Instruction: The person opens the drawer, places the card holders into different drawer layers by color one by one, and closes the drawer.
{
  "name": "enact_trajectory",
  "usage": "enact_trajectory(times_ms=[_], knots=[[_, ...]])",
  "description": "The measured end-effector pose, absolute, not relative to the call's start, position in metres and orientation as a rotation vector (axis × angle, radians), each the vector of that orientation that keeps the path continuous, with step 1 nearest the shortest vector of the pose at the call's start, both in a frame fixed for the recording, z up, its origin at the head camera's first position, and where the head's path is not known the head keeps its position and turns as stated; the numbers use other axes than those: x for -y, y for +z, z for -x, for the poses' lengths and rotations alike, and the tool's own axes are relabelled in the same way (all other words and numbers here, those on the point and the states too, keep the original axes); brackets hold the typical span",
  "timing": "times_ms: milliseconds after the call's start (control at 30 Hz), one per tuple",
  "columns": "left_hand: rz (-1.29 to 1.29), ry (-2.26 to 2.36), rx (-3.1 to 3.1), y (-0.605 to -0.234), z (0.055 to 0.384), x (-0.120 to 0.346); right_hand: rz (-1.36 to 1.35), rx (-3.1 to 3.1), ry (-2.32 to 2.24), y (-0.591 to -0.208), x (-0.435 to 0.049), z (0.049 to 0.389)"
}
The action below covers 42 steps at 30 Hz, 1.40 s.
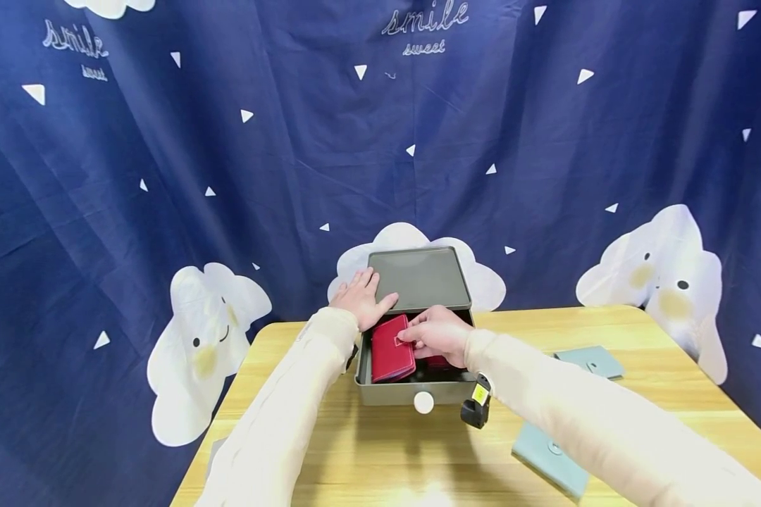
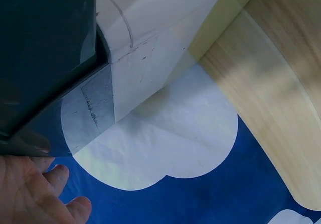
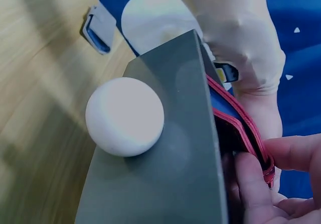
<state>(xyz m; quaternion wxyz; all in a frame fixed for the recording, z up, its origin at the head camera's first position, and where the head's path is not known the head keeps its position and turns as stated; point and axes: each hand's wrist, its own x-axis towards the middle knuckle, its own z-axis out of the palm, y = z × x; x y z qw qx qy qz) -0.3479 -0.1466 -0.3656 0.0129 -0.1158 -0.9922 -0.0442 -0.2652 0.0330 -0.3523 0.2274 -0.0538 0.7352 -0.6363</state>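
A grey drawer [image 1: 412, 393] with a round white knob [image 3: 125, 117] stands pulled out of its small cabinet [image 1: 421, 278]. Between the thumb and fingers of my right hand [image 1: 442, 334] is the edge of a red wallet [image 1: 390, 352], pinched near its clasp. The wallet lies tilted at the drawer's left side, and the right wrist view shows its red-trimmed edges and blue inside. Spread flat, my left hand [image 1: 360, 299] rests on the cabinet's top left edge. Another red item [image 1: 437, 361] shows inside the drawer, partly hidden under my right hand.
On the wooden table [image 1: 380, 465], a light blue wallet [image 1: 548, 458] lies at the front right, partly under my right sleeve. A second blue wallet [image 1: 592, 361] lies farther back. A grey edge shows beside my left sleeve. A dark blue curtain [image 1: 304, 141] hangs behind.
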Motion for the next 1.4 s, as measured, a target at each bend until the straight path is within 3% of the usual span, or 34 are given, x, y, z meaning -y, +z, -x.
enact_trajectory(times_ms=[533, 1400], knots=[[0.348, -0.137, 3.068, -0.372, 0.351, 0.147, 0.066, -2.11, -1.751, -0.364, -0.023, 0.276], [0.344, -0.164, 3.053, -0.372, 0.35, 0.147, 0.254, -2.588, -1.27, -0.36, -0.029, 0.274]])
